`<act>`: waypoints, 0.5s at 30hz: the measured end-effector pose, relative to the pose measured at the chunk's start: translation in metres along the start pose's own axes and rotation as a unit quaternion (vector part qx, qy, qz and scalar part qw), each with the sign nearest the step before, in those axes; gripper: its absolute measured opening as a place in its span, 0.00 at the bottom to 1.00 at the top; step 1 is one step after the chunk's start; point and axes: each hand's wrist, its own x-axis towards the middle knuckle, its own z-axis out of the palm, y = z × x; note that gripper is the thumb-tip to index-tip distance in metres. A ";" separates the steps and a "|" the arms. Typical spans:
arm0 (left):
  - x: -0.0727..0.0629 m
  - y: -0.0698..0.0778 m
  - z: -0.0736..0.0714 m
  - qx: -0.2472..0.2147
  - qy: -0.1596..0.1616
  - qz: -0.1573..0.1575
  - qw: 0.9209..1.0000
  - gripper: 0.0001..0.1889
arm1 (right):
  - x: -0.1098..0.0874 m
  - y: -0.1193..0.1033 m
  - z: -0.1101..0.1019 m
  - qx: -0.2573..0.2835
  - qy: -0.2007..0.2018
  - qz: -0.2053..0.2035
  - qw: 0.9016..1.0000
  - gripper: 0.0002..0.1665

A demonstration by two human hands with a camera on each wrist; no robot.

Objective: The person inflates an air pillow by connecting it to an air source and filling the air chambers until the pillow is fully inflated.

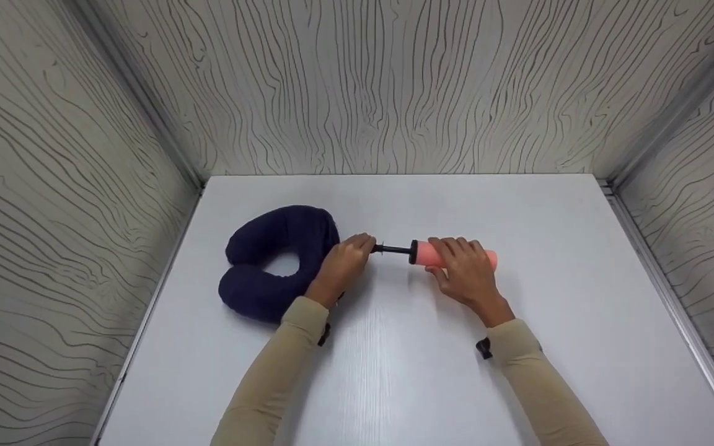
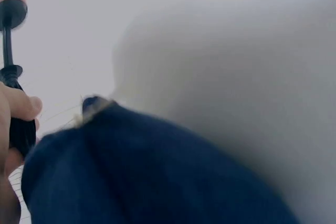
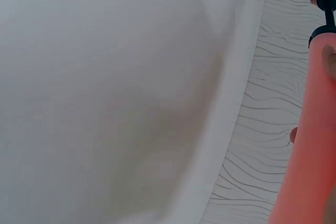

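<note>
A pink hand pump (image 1: 423, 254) with a black collar and a thin black rod is held level above the white table. My right hand (image 1: 467, 271) grips its pink barrel (image 3: 310, 135). My left hand (image 1: 347, 261) holds the black piece (image 2: 22, 136) at the far end of the rod, fingers curled round it. Part of the rod (image 1: 396, 250) shows between the two hands. A dark blue U-shaped neck pillow (image 1: 310, 232) lies at the left, its opening facing left. My left hand is at the pillow's right edge and covers part of it; whether they touch, I cannot tell.
The white table (image 1: 394, 371) is bounded by panels with a wood-grain line pattern: a back wall (image 1: 363, 87), a left wall (image 1: 35, 186) and a right wall (image 1: 704, 204). Metal rails run along its sides. Black straps sit at both sleeve cuffs.
</note>
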 end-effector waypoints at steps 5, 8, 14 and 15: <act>0.007 0.008 0.000 0.013 0.010 0.005 1.000 0.09 | 0.006 -0.015 0.008 -0.011 0.013 -0.008 1.000 0.36; 0.011 0.011 0.000 0.014 0.014 0.008 1.000 0.10 | 0.010 -0.021 0.011 -0.013 0.020 -0.015 1.000 0.35; 0.011 0.012 0.002 -0.002 0.002 0.008 1.000 0.11 | 0.014 -0.023 0.014 -0.022 0.026 -0.039 0.999 0.40; 0.011 0.012 0.002 -0.006 -0.002 0.007 1.000 0.11 | 0.014 -0.022 0.013 -0.024 0.025 -0.041 0.999 0.41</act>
